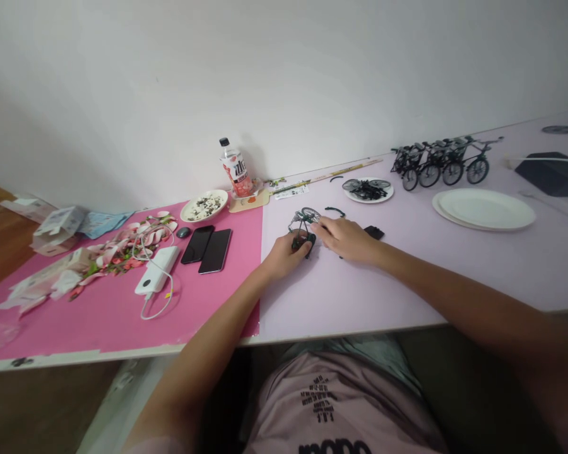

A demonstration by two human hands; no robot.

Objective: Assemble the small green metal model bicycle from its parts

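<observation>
A small dark model bicycle [305, 215] stands between my hands on the pale part of the table, one spoked wheel showing at its top. My left hand [284, 255] is closed around its lower part, with thumb and fingers on the dark frame. From the right, my right hand [339, 236] has its fingers pressed together against the bicycle beside the wheel. A thin curved black piece [335, 210] lies just behind my right hand, and a small black object [373, 232] is beyond its wrist. The fingertips partly cover the bicycle's frame.
Several assembled model bicycles [440, 165] stand at the back right, near a plate of black parts [368, 190] and stacked white plates [487, 209]. Leftward are a bottle [236, 170], a bowl [204, 207], two phones [215, 251], a white power bank [156, 271] and scattered petals [142, 243].
</observation>
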